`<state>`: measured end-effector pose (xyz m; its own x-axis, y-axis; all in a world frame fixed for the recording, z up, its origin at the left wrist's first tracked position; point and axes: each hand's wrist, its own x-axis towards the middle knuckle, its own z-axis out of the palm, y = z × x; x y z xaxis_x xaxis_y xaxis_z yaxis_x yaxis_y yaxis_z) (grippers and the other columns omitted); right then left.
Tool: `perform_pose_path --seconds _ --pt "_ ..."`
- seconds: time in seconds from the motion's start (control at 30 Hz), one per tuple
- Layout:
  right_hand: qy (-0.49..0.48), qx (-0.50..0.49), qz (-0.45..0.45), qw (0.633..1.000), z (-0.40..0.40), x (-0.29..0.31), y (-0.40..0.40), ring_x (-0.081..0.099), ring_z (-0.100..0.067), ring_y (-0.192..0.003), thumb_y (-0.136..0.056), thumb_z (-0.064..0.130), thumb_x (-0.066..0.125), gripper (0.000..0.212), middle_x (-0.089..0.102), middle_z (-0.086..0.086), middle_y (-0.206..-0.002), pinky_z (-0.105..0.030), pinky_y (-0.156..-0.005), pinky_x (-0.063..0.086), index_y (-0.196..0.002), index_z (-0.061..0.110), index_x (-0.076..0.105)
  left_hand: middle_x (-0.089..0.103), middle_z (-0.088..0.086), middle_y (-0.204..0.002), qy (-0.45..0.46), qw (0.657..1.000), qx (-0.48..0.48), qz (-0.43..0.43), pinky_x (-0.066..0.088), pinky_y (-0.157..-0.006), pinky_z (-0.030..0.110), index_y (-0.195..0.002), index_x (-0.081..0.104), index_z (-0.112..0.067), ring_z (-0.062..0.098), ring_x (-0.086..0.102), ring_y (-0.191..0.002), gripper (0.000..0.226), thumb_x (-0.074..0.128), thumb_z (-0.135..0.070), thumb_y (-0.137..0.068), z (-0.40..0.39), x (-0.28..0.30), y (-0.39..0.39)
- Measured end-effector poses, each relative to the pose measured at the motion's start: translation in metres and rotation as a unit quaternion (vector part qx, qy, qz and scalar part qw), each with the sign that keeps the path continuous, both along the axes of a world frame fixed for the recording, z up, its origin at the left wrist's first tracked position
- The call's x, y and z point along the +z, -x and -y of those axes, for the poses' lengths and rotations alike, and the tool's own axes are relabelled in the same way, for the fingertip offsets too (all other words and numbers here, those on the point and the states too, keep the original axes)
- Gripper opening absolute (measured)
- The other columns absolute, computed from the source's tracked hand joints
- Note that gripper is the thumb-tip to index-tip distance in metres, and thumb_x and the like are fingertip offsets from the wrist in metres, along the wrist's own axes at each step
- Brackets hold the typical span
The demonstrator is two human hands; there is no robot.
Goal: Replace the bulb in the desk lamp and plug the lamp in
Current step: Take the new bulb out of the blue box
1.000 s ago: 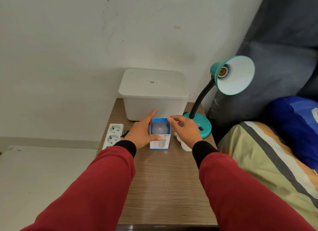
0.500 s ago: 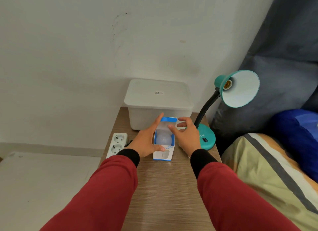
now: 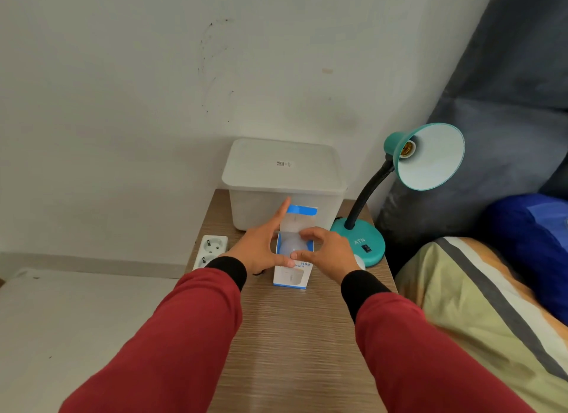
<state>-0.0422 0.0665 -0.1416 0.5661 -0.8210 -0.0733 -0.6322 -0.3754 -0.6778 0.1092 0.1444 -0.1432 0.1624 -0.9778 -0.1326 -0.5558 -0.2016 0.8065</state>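
Observation:
A white and blue bulb box (image 3: 290, 275) stands upright on the wooden bedside table (image 3: 295, 335), its top flap raised. A white bulb (image 3: 290, 246) shows in the open top. My left hand (image 3: 261, 249) grips the box's left side. My right hand (image 3: 327, 252) curls over the top, thumb and fingers on the bulb. The teal desk lamp (image 3: 365, 243) stands to the right, its shade (image 3: 430, 157) showing an empty brass socket (image 3: 407, 149). Another white bulb (image 3: 360, 261) lies behind my right wrist, mostly hidden. A white power strip (image 3: 210, 249) lies at the table's left edge.
A white lidded plastic bin (image 3: 284, 182) sits at the back of the table against the wall. A bed with a striped blanket (image 3: 491, 314) and a blue pillow (image 3: 531, 243) borders the right side. Pale floor lies to the left.
The box's top flap has been lifted open. My right hand moved from the flap onto the bulb in the box. My left hand kept hold of the box.

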Motion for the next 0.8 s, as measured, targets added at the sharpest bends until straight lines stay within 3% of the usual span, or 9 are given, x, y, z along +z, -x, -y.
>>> perform_pose_path --seconds 0.3,0.5,0.63,0.8 --pt "0.017 0.070 -0.076 0.995 0.008 0.006 -0.007 0.057 -0.014 -0.118 -0.079 0.034 0.074 0.054 0.062 0.002 -0.129 -0.030 -0.101 0.045 -0.127 0.020 0.056 0.043 -0.001 -0.147 -0.012 1.000 -0.003 0.000 0.034 -0.114 0.035 -0.143 -0.012 -0.054 0.017 0.040 -0.137 0.129 0.086 -0.023 -0.065 0.002 0.000 -0.003" --pt "-0.012 0.045 -0.019 0.999 0.008 0.011 -0.004 0.059 -0.015 -0.111 -0.075 0.031 0.078 0.058 0.065 -0.002 -0.120 -0.025 -0.094 0.046 -0.127 0.023 0.053 0.044 -0.001 -0.146 -0.014 1.000 -0.005 0.005 0.032 -0.105 0.022 -0.145 -0.012 -0.048 0.016 0.042 -0.135 0.129 0.086 -0.022 -0.066 0.003 0.001 -0.002" --pt "-0.035 0.019 0.065 0.997 0.008 0.023 -0.001 0.052 -0.008 -0.103 -0.077 0.029 0.076 0.053 0.059 0.005 -0.112 -0.021 -0.085 0.039 -0.126 0.024 0.055 0.041 -0.001 -0.149 -0.011 1.000 -0.003 0.013 0.031 -0.105 0.022 -0.146 -0.012 -0.046 0.016 0.041 -0.136 0.127 0.085 -0.020 -0.068 0.002 0.003 -0.001" --pt "-0.070 -0.007 0.153 0.986 0.009 0.036 0.004 0.061 -0.016 -0.104 -0.081 0.029 0.073 0.050 0.063 -0.006 -0.118 -0.031 -0.090 0.053 -0.127 0.024 0.055 0.039 0.000 -0.150 -0.007 1.000 0.001 0.008 0.032 -0.108 0.027 -0.146 -0.010 -0.046 0.018 0.040 -0.137 0.128 0.086 -0.019 -0.067 0.001 0.003 0.000"
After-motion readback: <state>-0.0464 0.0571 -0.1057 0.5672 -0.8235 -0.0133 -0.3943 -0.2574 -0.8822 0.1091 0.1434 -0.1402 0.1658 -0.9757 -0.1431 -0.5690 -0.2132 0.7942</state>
